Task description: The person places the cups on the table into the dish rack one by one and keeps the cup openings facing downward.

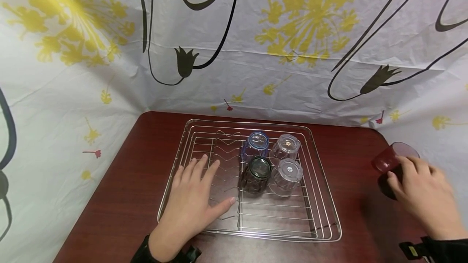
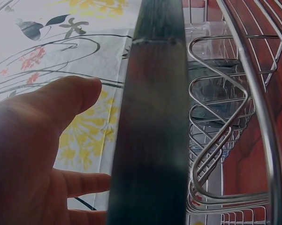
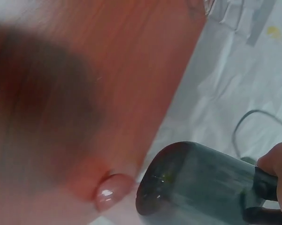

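My left hand (image 1: 191, 200) is spread over the left part of a wire dish rack (image 1: 270, 236), fingers straight and holding nothing. My right hand (image 1: 425, 190), off the rack's right side, grips a dark glass (image 3: 211, 183) between thumb and fingers. Just beyond it a reddish-pink glass (image 1: 387, 159) stands out near the table's right edge. Upside down in the rack are a blue glass (image 1: 257, 143), a dark green glass (image 1: 257, 173) and two clear faceted glasses, one clear glass (image 1: 287, 145) behind the other clear glass (image 1: 289, 175).
The rack's wavy wire dividers (image 1: 224, 157) run along its left half, over a metal tray. Underneath is a dark red wooden table (image 1: 120, 177). A patterned white cloth (image 1: 226, 92) closes off the back and sides. A dark band (image 2: 152, 117) blocks the middle of the left wrist view.
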`<state>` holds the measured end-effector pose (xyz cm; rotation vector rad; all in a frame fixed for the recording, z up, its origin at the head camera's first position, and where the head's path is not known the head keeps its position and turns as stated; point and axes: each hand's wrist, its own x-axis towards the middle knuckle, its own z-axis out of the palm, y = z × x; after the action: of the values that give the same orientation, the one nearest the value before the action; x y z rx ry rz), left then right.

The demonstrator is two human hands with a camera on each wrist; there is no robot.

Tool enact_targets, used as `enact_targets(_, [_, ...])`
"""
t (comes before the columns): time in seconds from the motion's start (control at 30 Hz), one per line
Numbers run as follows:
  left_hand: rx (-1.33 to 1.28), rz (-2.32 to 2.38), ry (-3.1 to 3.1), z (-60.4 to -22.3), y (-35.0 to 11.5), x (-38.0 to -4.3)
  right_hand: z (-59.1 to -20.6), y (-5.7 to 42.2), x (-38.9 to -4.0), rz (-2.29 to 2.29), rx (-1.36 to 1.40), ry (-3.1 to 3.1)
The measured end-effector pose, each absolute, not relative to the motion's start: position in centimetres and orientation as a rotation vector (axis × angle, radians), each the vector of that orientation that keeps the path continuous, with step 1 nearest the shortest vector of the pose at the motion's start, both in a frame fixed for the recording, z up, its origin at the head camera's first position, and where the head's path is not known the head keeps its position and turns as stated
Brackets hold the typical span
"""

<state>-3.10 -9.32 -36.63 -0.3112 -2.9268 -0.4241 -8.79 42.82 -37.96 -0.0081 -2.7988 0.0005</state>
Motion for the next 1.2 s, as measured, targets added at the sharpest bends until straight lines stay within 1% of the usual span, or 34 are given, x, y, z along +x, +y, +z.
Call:
enact_targets(0.3, [-0.315,-0.432,-2.919,-36.7,-9.1,-3.2,-35.2,39.2,-8.3,-0.001,0.202,-2.635])
enact_targets(0.5, [-0.320,-0.434,-2.940,-36.7,-8.9,-3.0,-34.0,37.1,-7.9,-0.017,0.359,-2.453])
enact_targets(0.9, [-0.335,-0.429,-2.924,-36.7,-8.8,-2.9,-32.1,33.6,-7.3,-0.005,0.497,-2.365])
enact_targets(1.2, [-0.337,-0.459,-2.922,-36.8,-8.6,-3.0,-31.5,31.0,-7.0,-0.008,0.603,-2.310])
